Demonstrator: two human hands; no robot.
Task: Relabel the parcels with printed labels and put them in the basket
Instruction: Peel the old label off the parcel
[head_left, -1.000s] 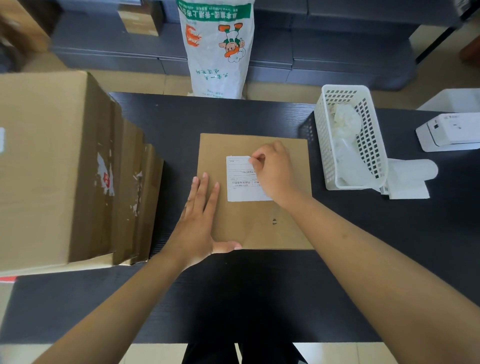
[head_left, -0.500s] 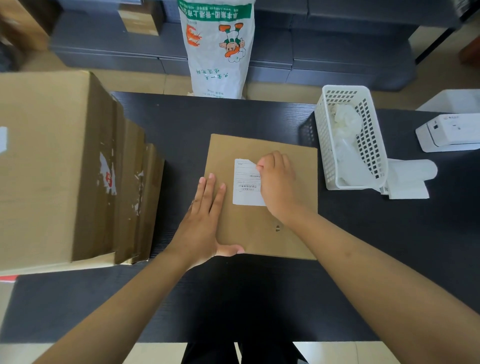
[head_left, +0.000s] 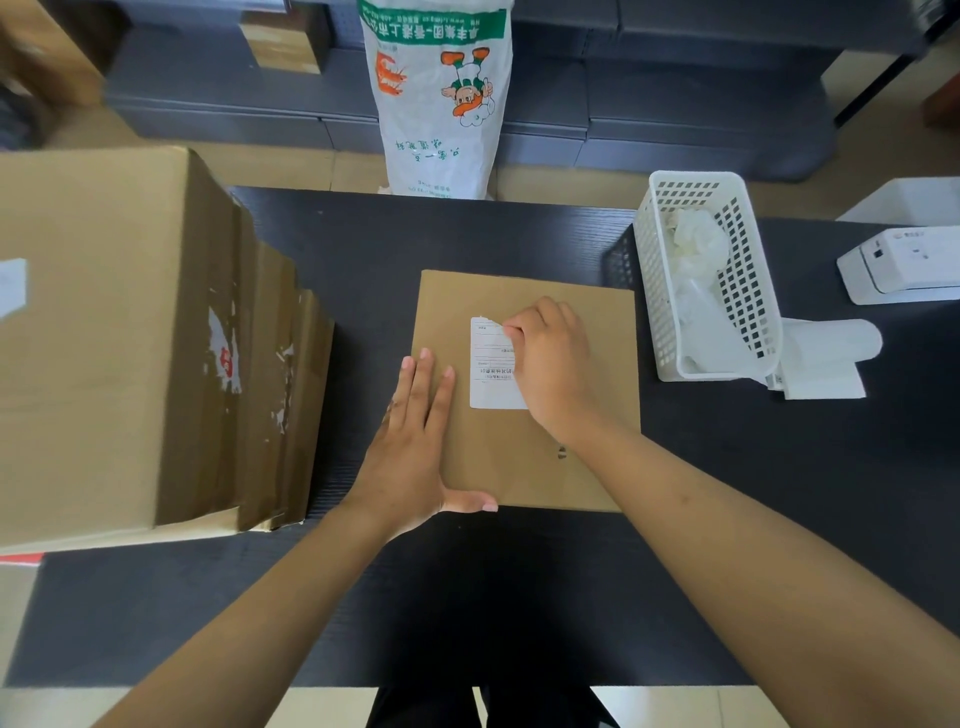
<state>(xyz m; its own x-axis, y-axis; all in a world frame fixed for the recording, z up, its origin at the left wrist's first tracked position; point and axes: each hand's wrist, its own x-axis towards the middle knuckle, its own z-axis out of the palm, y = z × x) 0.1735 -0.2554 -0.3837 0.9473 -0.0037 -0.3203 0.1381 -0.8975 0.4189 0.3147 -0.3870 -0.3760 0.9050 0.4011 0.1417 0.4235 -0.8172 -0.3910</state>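
Note:
A flat brown cardboard parcel (head_left: 582, 457) lies in the middle of the black table (head_left: 779, 493). A white printed label (head_left: 488, 364) is stuck on its top face. My left hand (head_left: 415, 441) presses flat on the parcel's left edge, fingers straight, thumb along the near edge. My right hand (head_left: 550, 364) has its fingers curled over the label and pinches at the label's top edge, covering the label's right part. A white plastic basket (head_left: 753, 291) with crumpled white wrapping inside stands to the right of the parcel.
A large brown carton (head_left: 104, 338) with torn label remains fills the table's left side. A white label printer (head_left: 904, 265) sits at the far right, white label sheets (head_left: 826, 358) beside the basket. A printed white sack (head_left: 436, 98) stands on the floor behind the table.
The parcel has shifted slightly to the right on the table. My right hand has crept along the label's top edge; my left hand stays flat on the parcel's left side.

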